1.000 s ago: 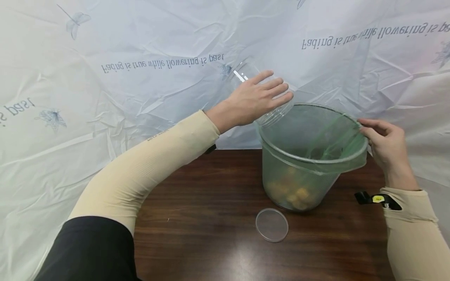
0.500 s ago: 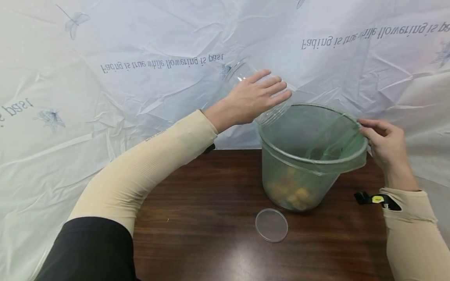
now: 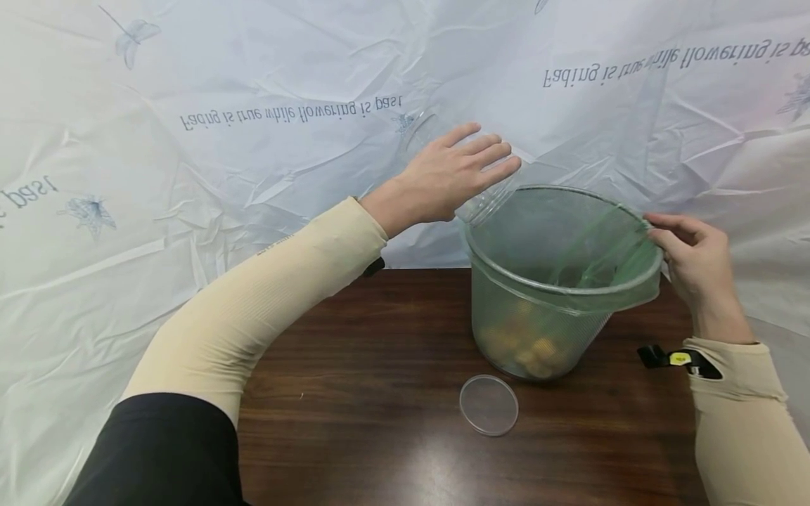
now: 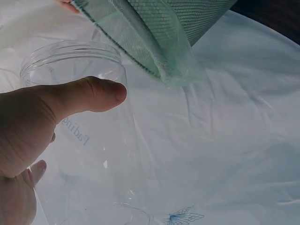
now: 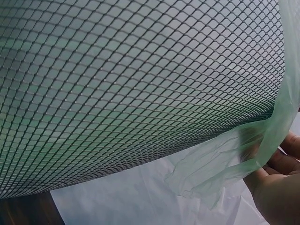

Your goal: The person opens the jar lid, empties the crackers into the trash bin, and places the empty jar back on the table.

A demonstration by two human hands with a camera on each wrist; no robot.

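Grasping clear round jar [image 4: 89,140], left hand [image 3: 452,172]; right hand [image 3: 696,260] pinching crinkly green liner [image 5: 225,159].

- The tabletop [image 3: 354,422] is dark brown wood with a slight sheen
- A mesh bin [image 3: 538,330] lined with a green bag stands on it toward the back, yellowish pieces lying at its bottom
- A clear round lid [image 3: 489,405] lies flat just in front of the bin

A clear plastic jar [image 4: 89,140], empty and tilted mouth-down over a green-lined mesh bin [image 3: 557,281] on the counter [image 3: 380,393].
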